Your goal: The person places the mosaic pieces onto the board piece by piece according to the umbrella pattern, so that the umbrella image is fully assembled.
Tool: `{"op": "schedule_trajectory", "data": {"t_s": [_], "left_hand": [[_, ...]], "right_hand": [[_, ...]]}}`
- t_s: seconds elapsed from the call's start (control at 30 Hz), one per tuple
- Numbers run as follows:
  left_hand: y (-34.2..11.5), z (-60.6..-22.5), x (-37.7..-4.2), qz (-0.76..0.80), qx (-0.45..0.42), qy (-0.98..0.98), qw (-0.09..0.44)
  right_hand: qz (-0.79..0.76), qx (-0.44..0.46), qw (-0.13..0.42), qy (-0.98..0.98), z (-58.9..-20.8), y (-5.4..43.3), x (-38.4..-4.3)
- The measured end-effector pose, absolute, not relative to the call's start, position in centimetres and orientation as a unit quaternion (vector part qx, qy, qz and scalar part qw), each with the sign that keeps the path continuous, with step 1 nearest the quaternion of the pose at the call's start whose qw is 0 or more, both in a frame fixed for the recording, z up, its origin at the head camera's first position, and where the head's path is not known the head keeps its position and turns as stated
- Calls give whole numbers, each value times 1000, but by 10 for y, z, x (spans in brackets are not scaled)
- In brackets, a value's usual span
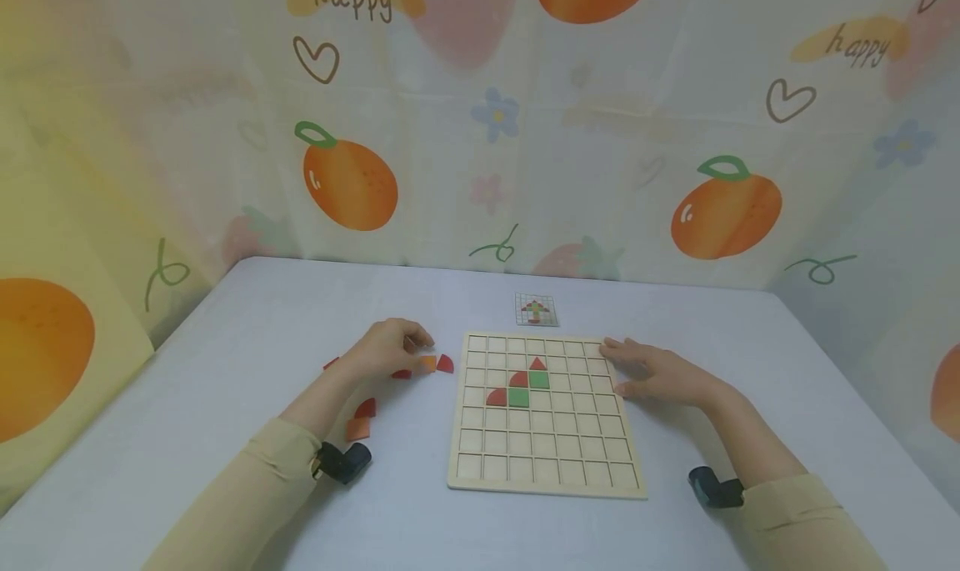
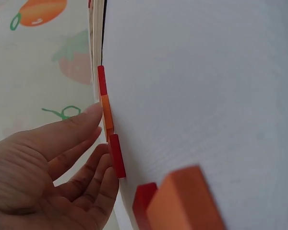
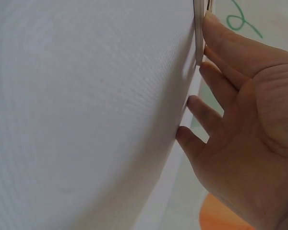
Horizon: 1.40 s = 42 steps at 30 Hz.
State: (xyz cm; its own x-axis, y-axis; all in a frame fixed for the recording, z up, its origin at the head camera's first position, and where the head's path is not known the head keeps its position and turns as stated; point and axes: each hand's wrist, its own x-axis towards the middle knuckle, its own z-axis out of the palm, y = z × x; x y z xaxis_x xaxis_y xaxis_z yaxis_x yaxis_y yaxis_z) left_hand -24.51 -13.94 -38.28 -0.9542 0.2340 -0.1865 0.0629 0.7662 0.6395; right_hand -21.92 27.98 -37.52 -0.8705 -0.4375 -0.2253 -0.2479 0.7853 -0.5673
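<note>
In the head view my left hand [image 1: 386, 350] is at loose tiles left of the board. Its thumb touches an orange square tile [image 1: 428, 363], which lies between a red quarter-round tile [image 1: 446, 363] and another red tile [image 1: 402, 374] partly under the hand. The left wrist view shows the thumb at the orange tile [image 2: 107, 112], with the other fingers spread apart behind. My right hand [image 1: 660, 373] rests at the right edge of the wooden grid board [image 1: 555, 471], fingers extended. On the board lie a red triangle [image 1: 537, 363], two red quarter-rounds [image 1: 519, 379] and two green squares [image 1: 518, 398].
Behind the board lies a small pattern card [image 1: 536, 310]. Nearer the left wrist are a red quarter-round [image 1: 366, 408] and an orange tile [image 1: 358, 428]; a red tile [image 1: 331, 363] shows past the left forearm. A printed cloth [image 1: 487, 162] hangs behind the white table.
</note>
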Motion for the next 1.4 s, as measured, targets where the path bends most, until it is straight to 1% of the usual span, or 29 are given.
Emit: {"op": "schedule_trajectory", "data": {"t_s": [0.5,1.1,1.4], "left_hand": [[-136,-384,-244,338,55,929,136],[-132,-384,-244,347,70,927,125],[-129,-378,-243,367,95,919,107]], "right_hand": [[-277,-182,178,926,-376,281,-220],[-270,-182,175,929,-374,279,-218],[-275,-187,173,927,-375,280,-218]]}}
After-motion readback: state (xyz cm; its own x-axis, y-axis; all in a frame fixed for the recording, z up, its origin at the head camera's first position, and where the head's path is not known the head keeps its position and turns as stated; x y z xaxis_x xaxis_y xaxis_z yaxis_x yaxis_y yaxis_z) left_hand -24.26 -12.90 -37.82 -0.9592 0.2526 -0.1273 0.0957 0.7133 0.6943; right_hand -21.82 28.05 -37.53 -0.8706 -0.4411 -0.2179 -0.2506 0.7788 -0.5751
